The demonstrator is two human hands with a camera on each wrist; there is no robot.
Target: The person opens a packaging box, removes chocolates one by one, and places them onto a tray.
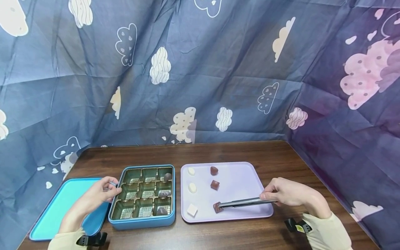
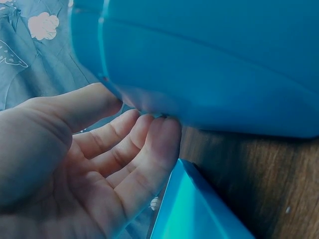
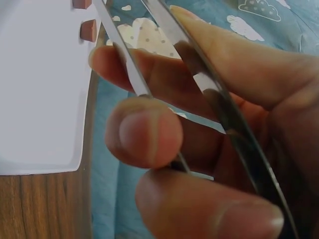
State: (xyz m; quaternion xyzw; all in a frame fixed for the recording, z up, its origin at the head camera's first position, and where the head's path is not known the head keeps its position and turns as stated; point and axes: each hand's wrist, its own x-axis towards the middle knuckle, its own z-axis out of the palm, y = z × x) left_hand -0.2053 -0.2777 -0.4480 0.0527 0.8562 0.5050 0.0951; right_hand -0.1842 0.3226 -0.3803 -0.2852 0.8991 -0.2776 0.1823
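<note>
In the head view, my left hand (image 1: 99, 193) holds the left side of a blue box (image 1: 142, 222) at its rim. The left wrist view shows the thumb and bent fingertips against the box's outer wall (image 2: 199, 74). The box has a gold divided insert, with dark chocolates (image 1: 162, 211) in its right column. My right hand (image 1: 289, 192) grips metal tongs (image 1: 243, 202), whose tips are at a striped dark square chocolate (image 1: 216, 207) on the lilac tray (image 1: 240, 187). Whether the tips pinch it is unclear. The right wrist view shows fingers around both tong arms (image 3: 219, 99).
Two more brown chocolates (image 1: 214, 184) sit behind the striped one. White chocolates, including a square one (image 1: 192, 210), line the tray's left side. A turquoise lid (image 1: 59, 205) lies left of the box on the wooden table (image 1: 140, 239). Patterned cloth (image 1: 200, 86) surrounds the table's back and sides.
</note>
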